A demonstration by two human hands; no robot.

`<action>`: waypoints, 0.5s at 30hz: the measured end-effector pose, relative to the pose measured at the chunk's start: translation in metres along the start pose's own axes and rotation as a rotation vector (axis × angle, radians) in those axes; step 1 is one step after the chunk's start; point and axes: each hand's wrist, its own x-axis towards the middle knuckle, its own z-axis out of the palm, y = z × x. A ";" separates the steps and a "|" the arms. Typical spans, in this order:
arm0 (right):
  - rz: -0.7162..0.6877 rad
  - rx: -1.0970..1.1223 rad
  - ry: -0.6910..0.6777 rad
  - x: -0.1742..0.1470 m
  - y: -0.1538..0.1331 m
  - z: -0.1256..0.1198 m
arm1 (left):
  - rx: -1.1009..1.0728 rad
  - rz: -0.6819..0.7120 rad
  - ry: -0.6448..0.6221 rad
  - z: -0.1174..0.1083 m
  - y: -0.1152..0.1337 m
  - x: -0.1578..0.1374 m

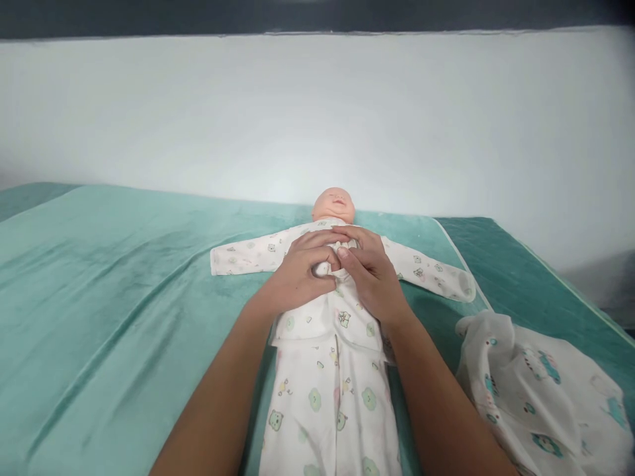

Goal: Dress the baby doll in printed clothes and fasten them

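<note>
A baby doll (333, 203) lies on its back with its head at the far end. It wears a white printed baby shirt (342, 317), both sleeves spread outward, and matching baby pants (330, 410). On the chest, my left hand (305, 268) has its fingers curled and pinched at the shirt's front edge. My right hand (374, 271) meets it there, thumb and fingers closed on the same strip of cloth. Their fingertips nearly touch, and the fingers partly hide what is between them, so a fastener cannot be made out.
A green blanket (124, 317) with several creases covers the bed surface beneath the doll. At the lower right, beside my right forearm, lies a crumpled white printed cloth (550, 396). A white wall (317, 119) rises just behind the doll's head.
</note>
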 end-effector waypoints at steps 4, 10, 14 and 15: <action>0.058 0.113 -0.001 -0.001 0.000 -0.004 | 0.103 -0.025 0.048 0.006 0.005 0.000; 0.032 0.190 -0.061 0.000 0.005 -0.007 | 0.046 0.011 -0.071 -0.004 -0.006 -0.004; 0.036 0.196 -0.054 0.000 0.007 -0.006 | 0.002 0.024 -0.187 -0.015 -0.015 -0.006; 0.042 0.193 -0.054 -0.001 0.007 -0.006 | -0.005 0.024 -0.204 -0.016 -0.016 -0.007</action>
